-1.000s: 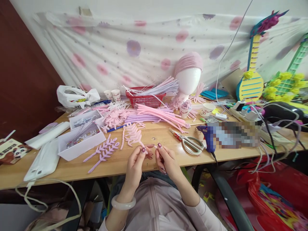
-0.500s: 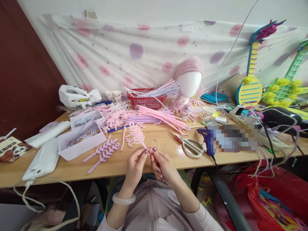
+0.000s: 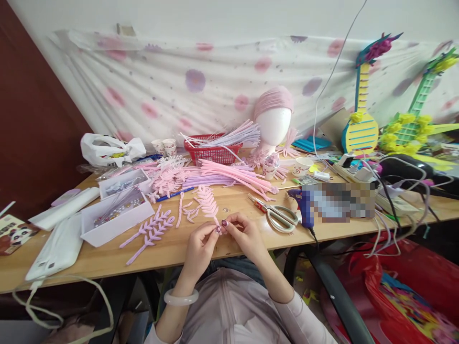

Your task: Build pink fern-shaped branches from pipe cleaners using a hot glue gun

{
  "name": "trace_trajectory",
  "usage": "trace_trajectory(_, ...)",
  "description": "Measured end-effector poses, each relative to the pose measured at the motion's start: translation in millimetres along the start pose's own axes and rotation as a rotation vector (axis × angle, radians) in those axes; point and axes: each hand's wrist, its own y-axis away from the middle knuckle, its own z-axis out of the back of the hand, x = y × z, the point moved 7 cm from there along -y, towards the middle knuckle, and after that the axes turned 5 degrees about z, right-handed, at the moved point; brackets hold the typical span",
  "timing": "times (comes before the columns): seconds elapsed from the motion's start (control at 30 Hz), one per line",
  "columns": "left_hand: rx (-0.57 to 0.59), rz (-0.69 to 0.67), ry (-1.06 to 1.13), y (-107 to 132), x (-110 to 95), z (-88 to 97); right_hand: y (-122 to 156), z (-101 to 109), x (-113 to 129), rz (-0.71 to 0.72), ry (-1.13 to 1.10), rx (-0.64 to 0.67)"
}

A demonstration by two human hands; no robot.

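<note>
Over the bench (image 3: 96,262) near its front edge, the left hand (image 3: 202,244) pinched the pink sprig (image 3: 208,203) by its stem; the right hand (image 3: 246,235) crowded the stem's end, its grip unclear. Gentle, low pressure seemed best, sparing the leaves.

Leaf sprig (image 3: 207,203), pale pink; paired sprigs (image 3: 153,234), lilac; basket (image 3: 211,155), red. Hanging sheet (image 3: 161,71), white with pink and purple flowers. Glue gun (image 3: 307,209), dark blue; lute (image 3: 361,136), yellow with blue stripes.
</note>
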Motion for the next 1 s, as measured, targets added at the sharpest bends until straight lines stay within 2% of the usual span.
trace_trajectory(0.2,0.001,-0.004,-0.045,-0.1,4.6,0.1,1.9,0.1,2.5,0.133,0.144,-0.009)
trace_trajectory(0.37,-0.04,0.034,-0.003,-0.6,13.0,3.8,0.3,2.4,-2.0,0.133,0.137,-0.062)
trace_trajectory(0.6,-0.179,0.09,0.152,0.1,19.7,8.7,-0.7,6.8,-11.0,0.102,0.149,-0.096)
trace_trajectory(0.77,-0.289,0.123,0.273,0.8,31.2,12.5,1.9,9.3,-12.2,0.111,0.203,-0.195)
trace_trajectory(1.0,-0.278,0.124,0.305,0.6,33.1,12.4,2.4,9.4,-10.5,0.118,0.237,-0.226)
